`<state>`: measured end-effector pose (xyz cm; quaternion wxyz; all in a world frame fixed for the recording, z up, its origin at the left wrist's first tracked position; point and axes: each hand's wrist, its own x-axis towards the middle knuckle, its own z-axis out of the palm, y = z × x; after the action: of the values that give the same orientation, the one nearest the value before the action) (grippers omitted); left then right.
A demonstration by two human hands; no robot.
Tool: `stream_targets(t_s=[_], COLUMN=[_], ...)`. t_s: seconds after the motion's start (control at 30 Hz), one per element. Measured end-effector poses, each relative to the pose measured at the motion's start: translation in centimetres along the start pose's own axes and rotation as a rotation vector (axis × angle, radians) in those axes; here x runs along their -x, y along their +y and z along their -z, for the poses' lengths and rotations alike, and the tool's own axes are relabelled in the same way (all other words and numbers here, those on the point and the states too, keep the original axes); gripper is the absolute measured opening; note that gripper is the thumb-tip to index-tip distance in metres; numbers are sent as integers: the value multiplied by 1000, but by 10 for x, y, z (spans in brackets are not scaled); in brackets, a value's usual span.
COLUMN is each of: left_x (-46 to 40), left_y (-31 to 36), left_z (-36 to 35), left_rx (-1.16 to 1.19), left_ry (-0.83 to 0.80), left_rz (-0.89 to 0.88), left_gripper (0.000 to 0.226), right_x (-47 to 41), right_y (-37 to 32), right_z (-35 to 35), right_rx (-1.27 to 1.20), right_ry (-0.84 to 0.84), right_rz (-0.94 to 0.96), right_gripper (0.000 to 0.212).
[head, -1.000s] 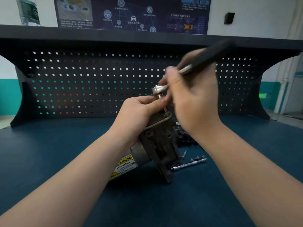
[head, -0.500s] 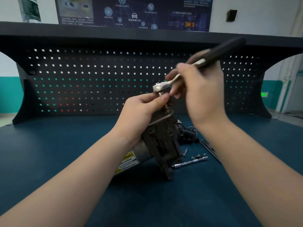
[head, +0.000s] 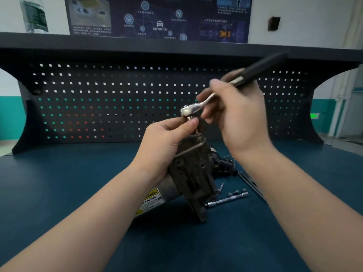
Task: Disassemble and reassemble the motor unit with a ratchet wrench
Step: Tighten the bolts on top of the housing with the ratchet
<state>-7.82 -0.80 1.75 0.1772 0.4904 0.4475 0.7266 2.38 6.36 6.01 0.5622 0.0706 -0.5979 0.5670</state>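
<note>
While left hand pinches socket, right hand grips ratchet wrench, above motor unit.

both bare forearms reaching forward and converging mid-frame, left hand raised, thumb and forefinger pinched together, other fingers curled, right hand higher, back toward camera, fingers curled in a grip, slightly motion-blurred

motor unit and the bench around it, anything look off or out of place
Nothing looks damaged or spilled. The motor unit stands tilted on its edge, propped by the left hand while the right hand works the ratchet wrench on top. A few loose bolts lie on the table beside an extension bar.
</note>
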Motion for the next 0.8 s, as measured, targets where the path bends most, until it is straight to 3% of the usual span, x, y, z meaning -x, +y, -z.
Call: stream_targets(t_s=[0.07, 0.13, 0.17, 0.2, 0.27, 0.33, 0.4, 0.47, 0.53, 0.6, 0.7, 0.77, 0.8], left_x=[0, 1, 1, 2, 2, 1, 1, 1, 1, 0, 0, 3, 5], left_y=[1, 0, -2, -1, 0, 0, 1, 1, 1, 1, -5, -3, 0], left_z=[0, 2, 4, 4, 3, 1, 0, -2, -4, -2, 2, 2, 1], left_rx=[-47, -88, -61, -26, 63, 38, 2, -19, -37, -84, -173, -112, -54], left_ry=[-21, -53, -80, -93, -137, -99, -54, -25, 10, 37, 80, 18, -47], left_rz=[-46, -103, -106, -87, -39, -14, -16, -20, -19, -47, -116, -115, -98], left_gripper=[5, 33, 40, 37, 14, 17, 20, 23, 21, 9, 32, 30, 23], right_x=[10, 16, 18, 18, 15, 10, 0, -5, 0, 12, 24, 27, 25], right_y=[2, 9, 11, 12, 10, 7, 5, 5, 8, 11, 20, 21, 18], right_z=[-4, -3, -2, -2, -3, -3, 2, 6, 3, -2, -5, -7, -8], right_rx=[492, 770, 754, 659, 259, -126, -324, -367, -208, 154, 642, 641, 538], right_ry=[-160, -303, -314, -283, -151, 20, 96, 84, 29, -73, -302, -261, -200], right_rz=[440, 731, 751, 695, 393, 75, -161, -238, -84, 307, 797, 799, 690], right_gripper=[8, 8, 8, 7, 6, 11, 22, 25, 19, 14, 4, 8, 4])
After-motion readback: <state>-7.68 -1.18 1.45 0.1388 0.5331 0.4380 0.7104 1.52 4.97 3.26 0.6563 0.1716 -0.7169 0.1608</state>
